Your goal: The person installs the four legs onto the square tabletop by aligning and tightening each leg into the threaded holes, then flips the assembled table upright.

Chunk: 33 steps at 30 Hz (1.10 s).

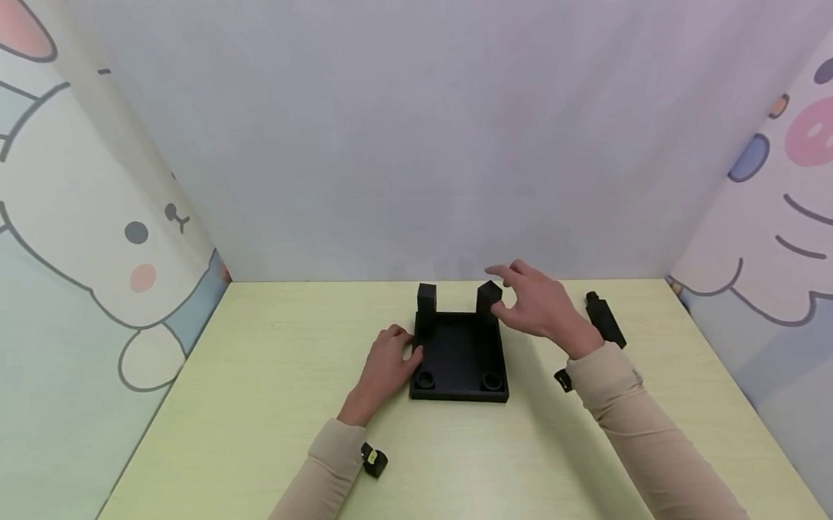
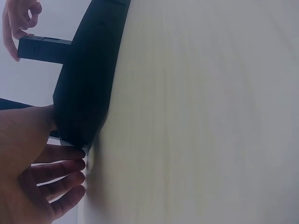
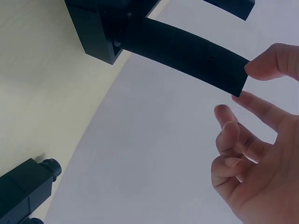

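A black rectangular stool base (image 1: pixel 456 358) lies hollow side up, with round sockets at its two near corners. From its far corners rise two square black legs, the left leg (image 1: pixel 426 302) and the right leg (image 1: pixel 488 297). The right leg stands turned relative to the left one. My right hand (image 1: pixel 538 305) pinches that leg's top end between thumb (image 3: pixel 271 63) and index finger, the other fingers loosely bent. My left hand (image 1: pixel 386 362) holds the base's left side, thumb over the rim and fingers along the outside.
A loose black leg (image 1: pixel 605 321) with a round peg lies on the table at the right, beyond my right wrist. In the right wrist view a second peg (image 3: pixel 33 220) shows below that leg. A pale curtain wall (image 1: pixel 420 176) rises behind the table.
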{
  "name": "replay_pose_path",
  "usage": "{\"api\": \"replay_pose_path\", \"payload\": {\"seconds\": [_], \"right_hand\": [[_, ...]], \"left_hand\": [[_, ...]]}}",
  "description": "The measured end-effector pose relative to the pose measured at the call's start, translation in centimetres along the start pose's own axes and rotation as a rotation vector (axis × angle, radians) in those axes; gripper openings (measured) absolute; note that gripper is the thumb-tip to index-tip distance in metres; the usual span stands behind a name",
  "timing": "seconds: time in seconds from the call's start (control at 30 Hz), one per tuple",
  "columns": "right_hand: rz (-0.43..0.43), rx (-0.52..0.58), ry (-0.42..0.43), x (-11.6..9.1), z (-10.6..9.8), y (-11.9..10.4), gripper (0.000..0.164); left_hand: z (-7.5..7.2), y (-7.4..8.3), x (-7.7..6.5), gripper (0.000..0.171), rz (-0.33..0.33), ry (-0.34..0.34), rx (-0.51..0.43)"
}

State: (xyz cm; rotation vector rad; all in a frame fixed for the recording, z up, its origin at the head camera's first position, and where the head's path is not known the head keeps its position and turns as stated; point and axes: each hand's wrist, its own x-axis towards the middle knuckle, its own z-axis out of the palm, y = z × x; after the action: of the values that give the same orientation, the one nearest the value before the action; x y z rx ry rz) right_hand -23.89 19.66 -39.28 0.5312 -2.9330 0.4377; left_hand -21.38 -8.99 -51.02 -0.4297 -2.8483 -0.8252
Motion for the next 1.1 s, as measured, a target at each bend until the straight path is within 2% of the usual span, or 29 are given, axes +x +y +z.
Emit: {"api": "replay_pose_path", "payload": {"seconds": [0.13,0.33,0.47,0.63,0.87,1.1], "right_hand": [[-0.005,0.001,0.032,-0.07,0.14,-0.15,0.040],[-0.010,-0.021,0.087,-0.11,0.52,-0.12,0.033],[0.010,-0.044,0.086,-0.18,0.45,-0.11,0.036],[0.042,-0.048,0.047,-0.21,-0.03,-0.25,0.045],[-0.017,-0.030,0.002,0.01,-0.09,-0.20,0.056],[-0.027,-0.019,0.037,0.07,0.45,-0.13,0.039]], "left_hand": [[-0.03,-0.03,0.00,0.036,-0.006,-0.003,0.005],[-0.12,0.01,-0.05,0.035,-0.007,0.001,0.008],[-0.09,0.00,-0.05,0.035,-0.012,-0.005,0.007],[-0.09,-0.05,0.02,0.036,-0.013,-0.008,0.006],[-0.11,-0.08,0.01,0.036,-0.020,-0.013,0.011],[-0.17,0.02,0.04,0.036,-0.022,-0.012,0.005]]}}
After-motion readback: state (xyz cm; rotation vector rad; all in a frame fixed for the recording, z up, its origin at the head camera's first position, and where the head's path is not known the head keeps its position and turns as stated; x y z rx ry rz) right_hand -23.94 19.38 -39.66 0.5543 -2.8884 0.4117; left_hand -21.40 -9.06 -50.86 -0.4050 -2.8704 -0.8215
